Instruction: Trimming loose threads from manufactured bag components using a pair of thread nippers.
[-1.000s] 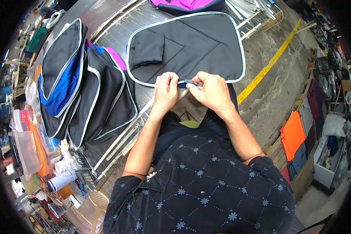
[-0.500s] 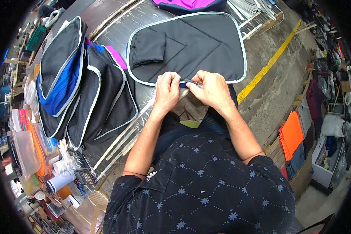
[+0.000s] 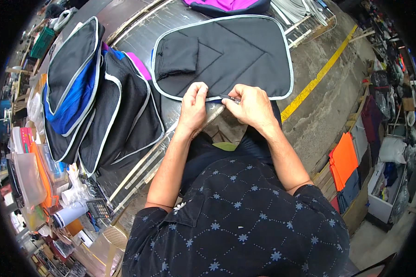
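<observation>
A black quilted fabric panel (image 3: 235, 55) with rounded corners and pale grey binding lies flat in front of me, a black pocket (image 3: 178, 56) sewn on its left part. At the panel's near edge, my right hand (image 3: 250, 106) is closed with a small dark, thin tool (image 3: 230, 98) between thumb and fingers, close to the binding. My left hand (image 3: 193, 108) is beside it, thumb and fingertips pinched together over the same edge. What the left fingers hold, if anything, is too small to see. The tool's tip is partly hidden.
To the left is a pile of black and blue bag pieces (image 3: 101, 101) with grey binding. A purple and dark bag piece (image 3: 229, 5) lies beyond the panel. A calculator (image 3: 98, 208) and plastic packets are at lower left. Orange sheets (image 3: 343, 161) hang at right.
My left hand has drawn slightly left and away from the right hand, its fingertips rising a little. The panel has shifted very slightly. My right hand stays in place with the tool.
</observation>
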